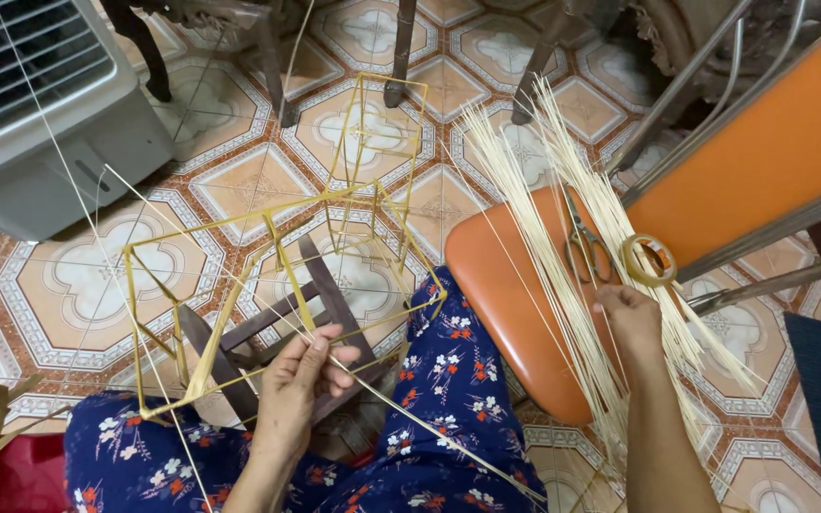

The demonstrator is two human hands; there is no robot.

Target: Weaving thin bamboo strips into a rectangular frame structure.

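Floral-trousered knees fill the near edge; above them one left hand pinches a thin strip of one yellow bamboo frame held over the tiled floor. To the right, one right hand lies palm down, fingers together, on a sheaf of pale bamboo slivers across an orange chair seat, near one pair of scissors and one tape roll.

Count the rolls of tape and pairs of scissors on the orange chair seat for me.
2 items: 1 tape roll on the seat's right side near the right hand, and 1 pair of scissors just left of it, lying on the bamboo strips. The strips may hide more.
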